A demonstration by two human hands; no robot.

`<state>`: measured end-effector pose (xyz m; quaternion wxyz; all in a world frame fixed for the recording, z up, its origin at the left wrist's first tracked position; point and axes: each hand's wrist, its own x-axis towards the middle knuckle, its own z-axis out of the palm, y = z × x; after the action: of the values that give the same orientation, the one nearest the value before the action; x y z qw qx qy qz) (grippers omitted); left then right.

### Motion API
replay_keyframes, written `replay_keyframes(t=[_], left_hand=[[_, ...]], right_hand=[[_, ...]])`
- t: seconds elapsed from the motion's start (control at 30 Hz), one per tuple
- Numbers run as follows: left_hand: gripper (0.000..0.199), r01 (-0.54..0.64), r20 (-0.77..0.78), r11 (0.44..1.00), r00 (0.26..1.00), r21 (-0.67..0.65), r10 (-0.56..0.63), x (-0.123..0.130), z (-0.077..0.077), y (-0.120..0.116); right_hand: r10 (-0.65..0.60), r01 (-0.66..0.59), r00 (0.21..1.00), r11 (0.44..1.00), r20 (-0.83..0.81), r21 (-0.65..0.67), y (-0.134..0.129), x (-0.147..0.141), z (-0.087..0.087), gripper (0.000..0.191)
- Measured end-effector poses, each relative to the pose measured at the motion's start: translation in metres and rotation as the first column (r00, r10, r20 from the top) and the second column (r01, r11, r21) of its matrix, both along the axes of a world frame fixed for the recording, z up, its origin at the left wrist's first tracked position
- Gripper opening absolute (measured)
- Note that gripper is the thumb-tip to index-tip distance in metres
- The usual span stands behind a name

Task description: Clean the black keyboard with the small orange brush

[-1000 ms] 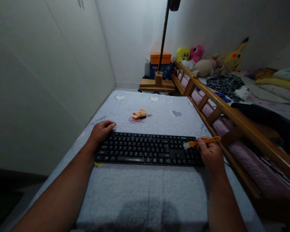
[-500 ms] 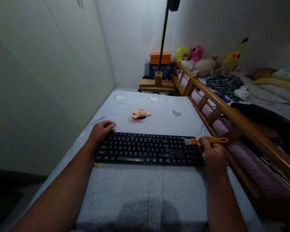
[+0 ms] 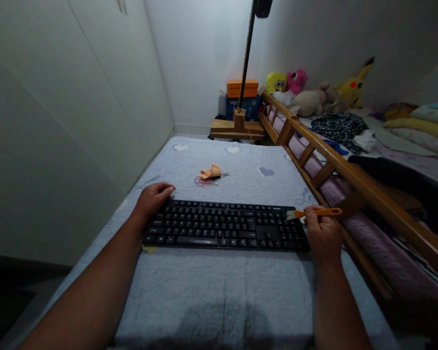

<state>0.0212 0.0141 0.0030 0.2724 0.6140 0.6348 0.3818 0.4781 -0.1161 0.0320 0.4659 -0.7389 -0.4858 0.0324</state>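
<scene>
A black keyboard [image 3: 208, 226] lies flat, crosswise in front of me. My left hand [image 3: 154, 197] is at its far left corner, fingers curled together, the palm side against that end; the fingertips are partly hidden. In my right hand [image 3: 321, 228] is a small brush [image 3: 316, 213] with an orange handle, pinched between thumb and fingers. Its pale bristles point left, at the upper right keys of the number pad. Beyond the keyboard lie a crumpled orange cloth [image 3: 210, 171] and a few thin sticks [image 3: 209, 183], perhaps cotton swabs.
A light blue quilted cover [image 3: 219, 287] spreads under everything. Along the right runs a wooden bed rail [image 3: 336, 155], with bedding and plush toys [image 3: 352, 90] behind it. White cabinet doors [image 3: 76, 121] stand at left. At the back is a pole on a wooden base [image 3: 237, 129].
The brush in my right hand has shifted slightly right, its bristles now nearer the keyboard's right end and splayed. My left hand and the keyboard have stayed put.
</scene>
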Motion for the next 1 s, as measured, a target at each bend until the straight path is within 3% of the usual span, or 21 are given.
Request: replay_keyframes(t=[0.2,0.4,0.57,0.83,1.0], left_hand=[[0.038,0.001,-0.011,1.000,1.000,0.003,-0.001,-0.001,0.001,0.000],[0.038,0.001,-0.015,1.000,1.000,0.011,-0.001,-0.001,0.001,0.000],[0.037,0.000,-0.021,1.000,1.000,0.010,0.000,-0.001,-0.001,0.000],[0.037,-0.004,-0.015,1.000,1.000,-0.008,0.004,0.002,0.004,-0.003],[0.037,-0.008,-0.017,1.000,1.000,-0.013,0.008,0.004,0.007,-0.004]], right_hand=[[-0.017,0.020,0.999,0.997,-0.049,0.074,0.000,-0.004,-0.001,0.037],[0.138,-0.124,0.953,0.990,-0.269,0.068,-0.002,-0.013,-0.001,0.039],[0.139,-0.143,0.977,0.990,-0.163,-0.011,-0.002,-0.018,0.005,0.039],[-0.020,0.021,0.997,1.000,0.072,-0.011,0.000,-0.003,0.003,0.040],[-0.049,0.049,0.999,0.998,-0.011,0.045,-0.001,-0.004,0.003,0.039]])
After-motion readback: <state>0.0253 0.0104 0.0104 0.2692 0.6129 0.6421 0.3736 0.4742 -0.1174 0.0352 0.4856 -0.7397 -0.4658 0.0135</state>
